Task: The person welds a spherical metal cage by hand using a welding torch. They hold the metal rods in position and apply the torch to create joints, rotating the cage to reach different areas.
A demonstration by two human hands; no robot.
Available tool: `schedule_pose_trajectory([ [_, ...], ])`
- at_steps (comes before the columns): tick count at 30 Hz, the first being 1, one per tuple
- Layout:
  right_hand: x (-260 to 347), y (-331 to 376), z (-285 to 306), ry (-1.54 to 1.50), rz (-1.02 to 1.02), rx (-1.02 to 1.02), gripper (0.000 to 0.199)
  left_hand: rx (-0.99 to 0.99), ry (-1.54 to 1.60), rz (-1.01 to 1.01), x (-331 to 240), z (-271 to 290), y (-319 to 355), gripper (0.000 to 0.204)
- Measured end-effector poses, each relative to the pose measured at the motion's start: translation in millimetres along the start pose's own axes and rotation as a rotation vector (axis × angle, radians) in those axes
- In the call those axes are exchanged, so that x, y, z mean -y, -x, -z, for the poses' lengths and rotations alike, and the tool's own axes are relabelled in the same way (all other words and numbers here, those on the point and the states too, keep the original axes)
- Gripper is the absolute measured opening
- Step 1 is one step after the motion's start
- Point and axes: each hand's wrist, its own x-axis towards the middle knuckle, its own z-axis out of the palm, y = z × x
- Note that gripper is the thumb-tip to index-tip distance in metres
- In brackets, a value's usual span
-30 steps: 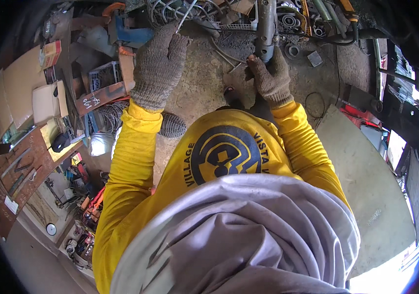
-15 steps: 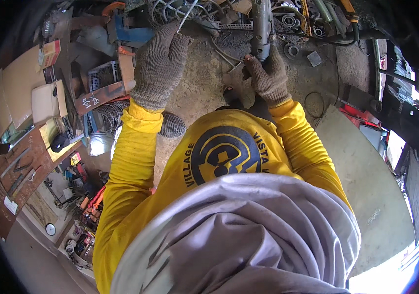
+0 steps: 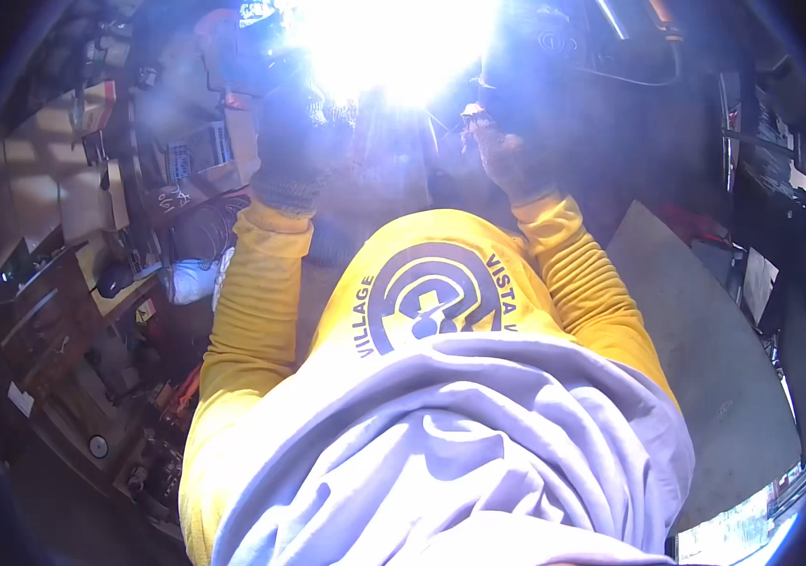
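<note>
A blinding white welding arc (image 3: 398, 42) burns at the far middle, with bluish haze around it. My left hand (image 3: 291, 156), in a knitted glove, is just left of and below the glare. It stays closed as it was around a thin welding rod, but the rod itself is lost in the light. To the right of the arc, my right hand (image 3: 508, 156), gloved too, is closed with its thumb side toward the light. The metal tube it gripped at the lower end is hidden by glare and dark haze. Both yellow sleeves reach forward.
A large flat grey sheet (image 3: 705, 358) lies at the right. Cardboard (image 3: 40, 179) and a brown metal panel (image 3: 40, 321) stand at the left, near a white plastic crate (image 3: 200, 156). A lit orange-handled tool (image 3: 662, 14) lies at the far right. Surroundings look dim.
A bright arc has flared up between my hands, washing out the rod, tube and scrap there. The rest has darkened. Both hands keep nearly the same places.
</note>
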Motion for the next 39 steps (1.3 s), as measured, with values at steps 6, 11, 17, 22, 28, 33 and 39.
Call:
schedule_pose_trajectory([
  [6, -39, -6, -15, 0.119, 0.367, -0.157, 0.025, -0.043, 0.810, 0.387, -15, 70, -67, 0.036],
  [11, -56, 0, -29, -0.389, 0.259, -0.179, 0.032, -0.085, 0.764, 0.382, -13, 92, -90, 0.027],
  [17, -42, -3, -17, -0.299, 0.080, -0.171, 0.037, -0.045, 0.951, 0.507, -14, 93, -93, 0.029],
  [22, -22, -3, -16, -0.478, -0.120, -0.087, 0.036, -0.022, 0.907, 0.536, -13, 89, -90, 0.029],
  [28, -36, -1, -21, -0.421, -0.104, -0.087, 0.041, -0.072, 0.682, 0.351, -11, 79, -79, 0.030],
  [33, -38, -1, -22, -0.355, -0.086, -0.073, 0.036, -0.110, 0.646, 0.316, -10, 74, -78, 0.030],
  [39, -37, -2, -21, -0.372, -0.091, -0.051, 0.036, -0.031, 0.755, 0.419, -12, 87, -86, 0.031],
])
